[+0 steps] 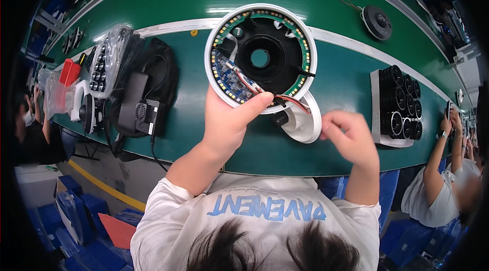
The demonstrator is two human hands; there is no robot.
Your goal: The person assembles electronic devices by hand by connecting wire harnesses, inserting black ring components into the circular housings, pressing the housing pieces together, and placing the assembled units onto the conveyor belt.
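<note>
1. Our left hand (229, 118) grips the round white housing (260, 57) at its six o'clock rim, thumb pressed over the edge onto the red and black wires (277, 96).
2. Our right hand (349, 136) is curled loosely at four o'clock from the housing, fingers bent together; we cannot tell whether it pinches anything.
3. Between the hands lies a smaller white cover (305, 120), touching the housing's lower right rim.
4. Inside the housing we see a black centre with a hole, ringed by a green light strip (304, 46).
5. All rests over the green conveyor belt (336, 74).
6. At three o'clock sits a tray of black lenses (397, 105); at nine o'clock, a black bag (147, 87).
</note>
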